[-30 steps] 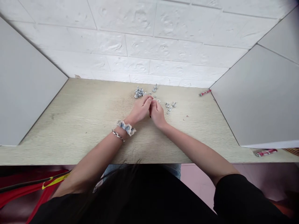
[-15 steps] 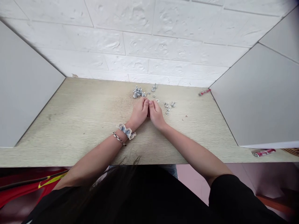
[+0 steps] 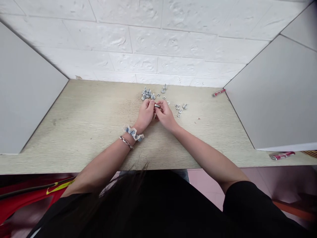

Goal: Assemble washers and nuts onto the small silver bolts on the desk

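My left hand [image 3: 145,112] and my right hand [image 3: 165,114] meet at the middle of a pale wooden desk [image 3: 94,125]. Both pinch one small metal bolt [image 3: 157,105] held between their fingertips. Just beyond the hands lies a heap of silver bolts [image 3: 148,94]. A few loose nuts and bolts [image 3: 180,109] are scattered to the right of my right hand. My left wrist wears a frilled band [image 3: 133,133] and a chain bracelet.
Grey side panels [image 3: 269,96] wall the desk on both sides, with a white brick-pattern wall behind. A red pen [image 3: 218,93] lies at the back right corner. Another red and white item [image 3: 282,155] lies at the front right edge.
The hands were pressed together, fingers down on the desk; now they have lifted slightly and the bolt shows between the fingertips. The view has tilted a little.
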Demonstrator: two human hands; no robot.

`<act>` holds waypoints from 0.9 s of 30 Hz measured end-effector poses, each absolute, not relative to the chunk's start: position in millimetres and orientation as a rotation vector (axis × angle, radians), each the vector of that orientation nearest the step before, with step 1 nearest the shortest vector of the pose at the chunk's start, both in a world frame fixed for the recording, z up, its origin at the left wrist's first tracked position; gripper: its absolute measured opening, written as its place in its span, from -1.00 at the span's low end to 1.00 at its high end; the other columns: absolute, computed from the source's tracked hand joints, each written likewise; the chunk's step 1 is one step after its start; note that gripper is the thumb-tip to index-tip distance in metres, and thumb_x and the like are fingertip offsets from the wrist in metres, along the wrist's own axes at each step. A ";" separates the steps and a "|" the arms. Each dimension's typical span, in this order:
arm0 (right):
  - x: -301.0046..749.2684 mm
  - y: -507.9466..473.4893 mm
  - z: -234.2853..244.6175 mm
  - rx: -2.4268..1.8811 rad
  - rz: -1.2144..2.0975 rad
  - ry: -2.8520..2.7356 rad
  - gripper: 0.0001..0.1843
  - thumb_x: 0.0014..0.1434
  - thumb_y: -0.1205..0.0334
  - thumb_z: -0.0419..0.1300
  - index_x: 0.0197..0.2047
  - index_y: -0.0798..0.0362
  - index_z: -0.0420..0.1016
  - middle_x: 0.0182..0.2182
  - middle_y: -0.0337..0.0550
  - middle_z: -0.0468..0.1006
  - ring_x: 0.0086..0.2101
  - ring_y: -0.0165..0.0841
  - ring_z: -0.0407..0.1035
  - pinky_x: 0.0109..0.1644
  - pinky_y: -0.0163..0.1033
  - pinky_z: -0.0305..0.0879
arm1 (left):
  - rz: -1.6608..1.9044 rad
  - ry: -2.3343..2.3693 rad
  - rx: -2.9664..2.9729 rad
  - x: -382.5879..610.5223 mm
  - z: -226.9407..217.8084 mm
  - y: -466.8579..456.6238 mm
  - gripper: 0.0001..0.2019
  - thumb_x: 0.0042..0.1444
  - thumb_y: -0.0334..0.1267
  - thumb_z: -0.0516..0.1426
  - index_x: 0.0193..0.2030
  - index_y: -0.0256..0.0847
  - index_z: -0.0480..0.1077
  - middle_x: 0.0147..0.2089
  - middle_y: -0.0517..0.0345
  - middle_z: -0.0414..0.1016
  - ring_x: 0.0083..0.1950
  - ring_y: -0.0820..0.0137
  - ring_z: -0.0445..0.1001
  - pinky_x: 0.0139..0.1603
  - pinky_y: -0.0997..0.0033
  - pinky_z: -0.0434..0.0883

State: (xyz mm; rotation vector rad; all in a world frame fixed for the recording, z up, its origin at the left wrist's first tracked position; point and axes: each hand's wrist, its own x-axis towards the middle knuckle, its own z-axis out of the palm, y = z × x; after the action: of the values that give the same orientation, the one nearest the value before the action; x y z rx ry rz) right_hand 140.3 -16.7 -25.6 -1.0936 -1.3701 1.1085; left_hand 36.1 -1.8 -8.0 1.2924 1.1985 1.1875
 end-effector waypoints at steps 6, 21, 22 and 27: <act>142.7 -18.0 -23.2 -1.171 1.028 -1.294 -0.67 0.16 -0.09 0.12 -0.31 -0.03 0.14 -0.52 -0.39 0.29 -0.56 -0.52 0.18 -0.46 -0.36 0.14 | 1.186 1.098 1.312 38.4 -5.2 -7.5 -0.68 0.30 -0.06 0.00 -0.44 -0.15 0.13 -0.58 0.33 0.16 -0.62 0.56 0.19 -0.59 0.50 0.18; 143.0 -23.5 -17.1 -1.149 0.934 -1.581 -0.82 0.17 0.19 0.05 -0.20 0.04 0.40 -0.44 -0.28 0.47 -0.40 -0.42 0.32 -0.25 -0.28 0.26 | 1.265 1.127 1.316 32.0 1.6 -6.0 -0.75 0.30 -0.11 -0.02 -0.38 -0.16 0.23 -0.58 0.31 0.17 -0.58 0.52 0.22 -0.55 0.49 0.23; 143.2 -23.0 -18.4 -1.152 0.953 -1.569 -0.78 0.16 0.21 0.06 -0.13 0.03 0.40 -0.42 -0.28 0.48 -0.40 -0.42 0.33 -0.25 -0.28 0.28 | 1.277 1.133 1.341 32.0 0.7 -5.9 -0.74 0.30 -0.10 -0.01 -0.38 -0.16 0.23 -0.57 0.29 0.19 -0.55 0.51 0.25 -0.53 0.48 0.25; 146.2 -20.3 -25.1 -1.163 0.951 -1.559 -0.65 0.23 0.05 0.03 -0.02 0.05 0.43 -0.33 -0.18 0.53 -0.32 -0.35 0.40 -0.17 -0.20 0.33 | 1.348 1.093 1.462 35.1 -9.5 -4.5 -0.68 0.26 -0.03 0.04 -0.44 -0.16 0.25 -0.54 0.26 0.23 -0.49 0.49 0.30 -0.48 0.49 0.30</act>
State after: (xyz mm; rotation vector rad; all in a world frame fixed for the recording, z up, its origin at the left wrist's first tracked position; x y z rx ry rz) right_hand 146.2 -20.3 -25.1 -1.1626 -1.5589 0.9505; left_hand 35.1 -4.5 -9.5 1.4624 1.0928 1.3482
